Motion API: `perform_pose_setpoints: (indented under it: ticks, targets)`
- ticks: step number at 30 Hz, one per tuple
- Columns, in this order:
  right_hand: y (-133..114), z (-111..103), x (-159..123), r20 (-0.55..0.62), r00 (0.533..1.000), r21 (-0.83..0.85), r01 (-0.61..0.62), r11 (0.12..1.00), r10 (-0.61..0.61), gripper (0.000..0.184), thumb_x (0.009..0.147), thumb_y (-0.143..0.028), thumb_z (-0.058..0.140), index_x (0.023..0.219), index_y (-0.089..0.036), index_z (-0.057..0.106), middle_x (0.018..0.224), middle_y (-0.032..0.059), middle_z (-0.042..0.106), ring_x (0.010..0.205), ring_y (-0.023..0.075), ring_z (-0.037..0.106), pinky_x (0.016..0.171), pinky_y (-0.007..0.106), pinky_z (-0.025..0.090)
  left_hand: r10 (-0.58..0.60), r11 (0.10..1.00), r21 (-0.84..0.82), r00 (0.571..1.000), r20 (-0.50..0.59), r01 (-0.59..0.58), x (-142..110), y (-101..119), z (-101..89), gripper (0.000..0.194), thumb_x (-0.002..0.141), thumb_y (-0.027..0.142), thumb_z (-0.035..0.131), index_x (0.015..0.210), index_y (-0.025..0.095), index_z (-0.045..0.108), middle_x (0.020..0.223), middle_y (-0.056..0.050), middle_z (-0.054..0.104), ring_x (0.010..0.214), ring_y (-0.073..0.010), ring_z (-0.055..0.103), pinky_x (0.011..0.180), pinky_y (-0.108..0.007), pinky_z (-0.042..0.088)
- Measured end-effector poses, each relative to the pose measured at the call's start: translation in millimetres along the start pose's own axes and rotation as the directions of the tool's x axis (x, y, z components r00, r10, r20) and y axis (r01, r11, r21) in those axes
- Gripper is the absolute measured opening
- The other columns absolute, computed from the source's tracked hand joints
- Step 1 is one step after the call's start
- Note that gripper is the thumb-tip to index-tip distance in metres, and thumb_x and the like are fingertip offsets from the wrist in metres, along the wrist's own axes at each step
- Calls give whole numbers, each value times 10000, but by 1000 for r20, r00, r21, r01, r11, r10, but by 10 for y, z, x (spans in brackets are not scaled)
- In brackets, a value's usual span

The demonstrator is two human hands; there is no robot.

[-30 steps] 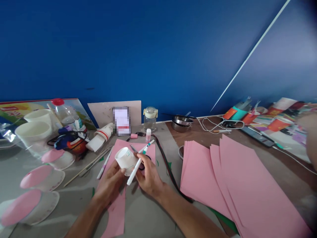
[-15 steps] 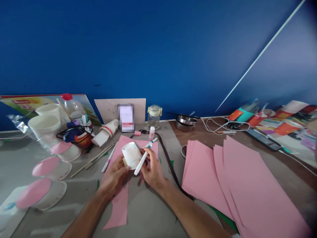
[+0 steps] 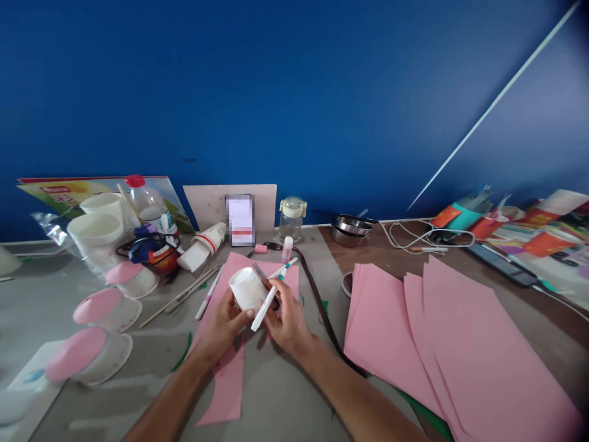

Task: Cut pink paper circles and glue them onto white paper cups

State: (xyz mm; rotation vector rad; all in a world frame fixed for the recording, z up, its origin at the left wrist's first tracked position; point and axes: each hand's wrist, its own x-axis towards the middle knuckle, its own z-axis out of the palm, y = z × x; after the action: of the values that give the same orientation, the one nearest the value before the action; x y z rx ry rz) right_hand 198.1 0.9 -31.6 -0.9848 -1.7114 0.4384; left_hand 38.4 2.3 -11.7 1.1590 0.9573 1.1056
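My left hand (image 3: 226,327) grips a short white paper cup (image 3: 247,290), thumb on its near side, with its opening tilted up. Closed around a white marker (image 3: 264,309) is my right hand (image 3: 289,316), close against the cup's right side. A grey blade (image 3: 259,270) and a dark loop, apparently scissors, also show at the right fingers; much of them is hidden. Below both hands lies cut pink paper (image 3: 229,387). Another white pen with a teal band (image 3: 289,265) lies just beyond the right hand.
Pink-topped cups (image 3: 76,353) line the left side, near stacked white cups (image 3: 96,228) and a red-capped bottle (image 3: 150,205). A phone (image 3: 241,221) and a glass jar (image 3: 292,221) stand by the wall. Pink sheets (image 3: 488,344) are at right. A dark strap (image 3: 317,310) crosses the table.
The whole view has shifted slightly, so things appear farther right. The cup has turned a little in my left hand, and the grey blade now shows beyond its rim.
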Motion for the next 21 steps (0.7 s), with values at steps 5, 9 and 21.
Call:
perform_pose_setpoints:
  ticks: [5, 9, 21]
  targets:
    - [10, 8, 4, -32, 999, 40, -3, 999, 5, 428, 871, -191, 551, 1279, -162, 421, 1187, 168, 622, 1105, 245, 613, 907, 389, 539, 85, 968, 247, 989, -124, -52, -19, -28, -4, 522, 705, 264, 719, 1187, 188, 531, 1169, -108, 630, 1064, -273, 582, 912, -375, 431]
    - [-7, -14, 35, -73, 997, 66, 5, 998, 0, 424, 880, -206, 546, 1281, -175, 412, 1211, 167, 602, 1139, 234, 595, 928, 385, 530, 220, 855, 510, 957, -188, -97, 7, -113, -82, 560, 670, 263, 726, 1198, 206, 548, 1177, -117, 619, 1109, -305, 541, 950, -419, 387]
    - [-19, -35, 51, -58, 997, 90, -46, 995, 52, 386, 887, -205, 523, 1260, -184, 426, 1209, 161, 608, 1091, 222, 624, 901, 381, 545, 467, 429, 838, 877, 115, -338, 49, -336, -305, 477, 781, 126, 489, 1258, 139, 490, 1254, -204, 557, 1175, -328, 500, 982, -473, 378]
